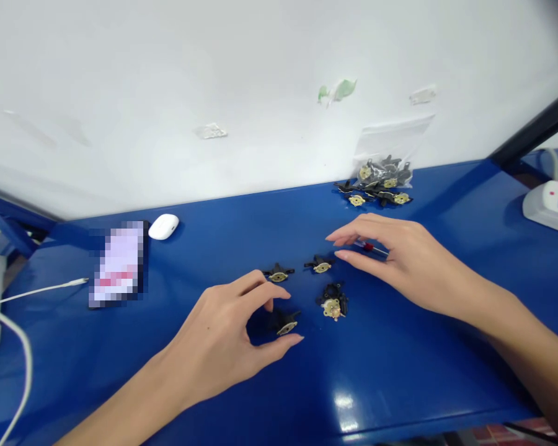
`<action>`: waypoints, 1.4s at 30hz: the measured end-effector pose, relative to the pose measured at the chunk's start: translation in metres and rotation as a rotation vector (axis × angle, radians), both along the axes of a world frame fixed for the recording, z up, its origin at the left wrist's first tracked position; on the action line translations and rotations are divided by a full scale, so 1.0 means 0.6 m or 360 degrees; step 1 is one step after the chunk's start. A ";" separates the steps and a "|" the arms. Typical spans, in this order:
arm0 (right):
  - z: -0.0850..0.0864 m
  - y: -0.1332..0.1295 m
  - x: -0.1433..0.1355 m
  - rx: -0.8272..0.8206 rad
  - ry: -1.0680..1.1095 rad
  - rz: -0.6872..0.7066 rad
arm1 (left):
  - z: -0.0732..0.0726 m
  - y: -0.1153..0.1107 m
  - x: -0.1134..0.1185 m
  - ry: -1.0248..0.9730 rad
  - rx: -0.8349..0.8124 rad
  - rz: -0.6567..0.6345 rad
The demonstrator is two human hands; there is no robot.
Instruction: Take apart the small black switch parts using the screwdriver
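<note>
My left hand (242, 322) is open, thumb and fingers spread around a small black part with a brass-coloured plate (286, 325) on the table. Just beyond its fingers lies a similar black part (279, 274). Another of the same kind (320, 265) sits between the two hands. Closer to me is a black and brass cluster (333, 303); whether it is one piece or more I cannot tell. My right hand (390, 257) is open, its thumb and fingertips apart. A slim tool with a red band and metal shaft (369, 247) shows between them, partly hidden by the hand.
On the blue table (204, 241), a clear plastic bag (385, 170) of similar parts leans on the wall, with several loose parts (358, 199) before it. To the left are a phone (121, 263), a white earbud case (164, 227) and white cables. A power strip (551, 204) is at right.
</note>
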State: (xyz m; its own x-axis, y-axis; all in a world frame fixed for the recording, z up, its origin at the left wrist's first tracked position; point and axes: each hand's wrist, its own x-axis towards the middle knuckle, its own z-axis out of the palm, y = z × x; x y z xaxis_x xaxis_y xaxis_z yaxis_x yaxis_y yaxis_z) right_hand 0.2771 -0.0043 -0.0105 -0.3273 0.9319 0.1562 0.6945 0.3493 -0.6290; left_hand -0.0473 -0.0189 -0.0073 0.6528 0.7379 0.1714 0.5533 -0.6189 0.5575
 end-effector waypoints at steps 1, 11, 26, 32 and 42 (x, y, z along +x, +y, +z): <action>0.000 0.003 0.006 0.0033 -0.0026 -0.0046 | -0.006 0.001 -0.002 -0.0001 -0.0005 -0.0008; -0.020 0.022 0.081 -0.0018 -0.0537 -0.0350 | -0.047 -0.011 -0.020 -0.0103 0.0127 -0.0036; 0.033 0.004 0.017 -0.0133 0.0388 -0.0538 | -0.038 -0.015 -0.011 -0.0122 0.0037 -0.0093; 0.044 -0.016 -0.017 -0.0315 0.0798 -0.0383 | -0.048 -0.014 -0.023 -0.0082 -0.0007 -0.0165; 0.032 -0.051 -0.062 -0.0539 0.1166 -0.0136 | -0.053 -0.013 -0.023 -0.0109 -0.0024 -0.0139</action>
